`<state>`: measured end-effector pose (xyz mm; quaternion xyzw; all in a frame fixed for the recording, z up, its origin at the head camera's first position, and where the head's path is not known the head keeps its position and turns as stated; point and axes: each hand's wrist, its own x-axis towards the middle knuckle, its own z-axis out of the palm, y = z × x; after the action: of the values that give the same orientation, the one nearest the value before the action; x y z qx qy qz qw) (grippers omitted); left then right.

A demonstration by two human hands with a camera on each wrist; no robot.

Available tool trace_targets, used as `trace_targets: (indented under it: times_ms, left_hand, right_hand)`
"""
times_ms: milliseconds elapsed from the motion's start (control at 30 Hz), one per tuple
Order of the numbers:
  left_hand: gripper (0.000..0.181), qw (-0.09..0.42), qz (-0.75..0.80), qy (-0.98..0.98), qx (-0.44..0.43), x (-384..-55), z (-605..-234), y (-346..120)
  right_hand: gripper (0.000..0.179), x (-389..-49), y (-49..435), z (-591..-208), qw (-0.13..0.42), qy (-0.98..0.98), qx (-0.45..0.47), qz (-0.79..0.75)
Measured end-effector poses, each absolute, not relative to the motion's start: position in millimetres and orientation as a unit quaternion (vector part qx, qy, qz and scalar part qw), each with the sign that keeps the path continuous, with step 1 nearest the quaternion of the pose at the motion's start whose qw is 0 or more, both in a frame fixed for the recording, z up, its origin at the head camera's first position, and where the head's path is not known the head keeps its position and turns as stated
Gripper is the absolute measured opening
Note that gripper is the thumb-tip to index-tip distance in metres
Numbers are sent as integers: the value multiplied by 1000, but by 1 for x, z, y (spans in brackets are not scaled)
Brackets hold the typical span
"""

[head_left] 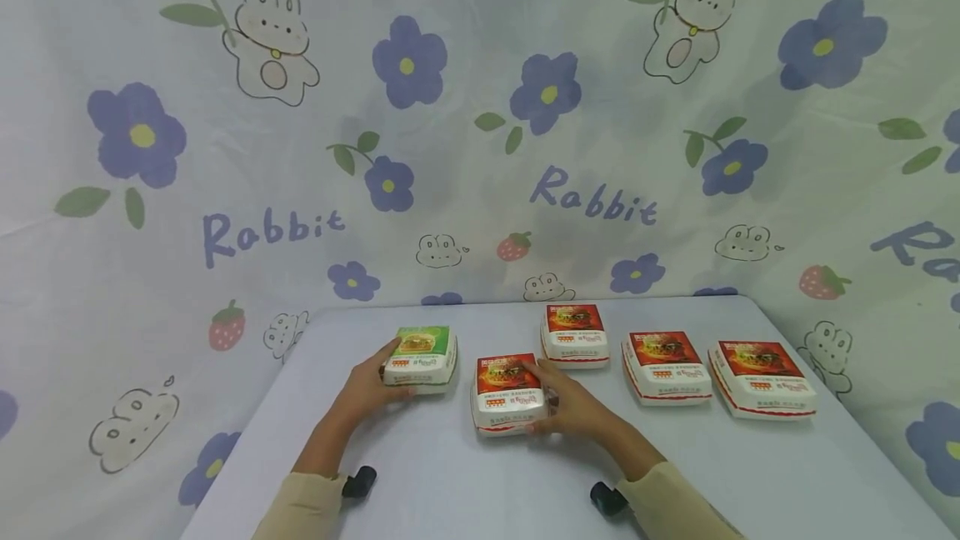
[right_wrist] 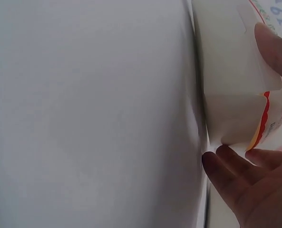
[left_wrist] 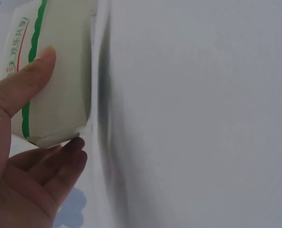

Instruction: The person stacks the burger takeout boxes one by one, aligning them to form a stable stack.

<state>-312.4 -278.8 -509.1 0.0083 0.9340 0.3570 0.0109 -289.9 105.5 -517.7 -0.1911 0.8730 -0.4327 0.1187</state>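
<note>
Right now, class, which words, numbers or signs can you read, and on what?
"Rabbit": twice, whole, on the patterned backdrop.
"Ra": on the backdrop, cut off by the head view's right edge.
"欢乐共享": side of the green-topped box, in the left wrist view.
Too small or blurred: its other print, and all print on the four red-topped boxes.

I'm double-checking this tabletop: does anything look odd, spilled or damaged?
Only the green-topped burger box, at the left hand, stands out: the other four burger boxes have red tops. No spill or damage shows.
</note>
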Motion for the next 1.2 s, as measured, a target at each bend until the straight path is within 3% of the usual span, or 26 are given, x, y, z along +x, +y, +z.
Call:
trace_targets:
  times_ms: [433, 900, 1200]
  left_hand:
    - [112, -28, 399, 915, 48, -306, -491, -251]
    - [106, -46, 421, 902, 80, -291, -465, -203]
    - [105, -50, 426, 895, 124, -285, -461, -179]
  right_hand:
    - [113, -279, 107, -515, 112, 883, -201, -408]
    - [93, -280, 105, -491, 65, 882, -152, -441]
    - [94, -281, 99, -481, 43, 870, -169, -461]
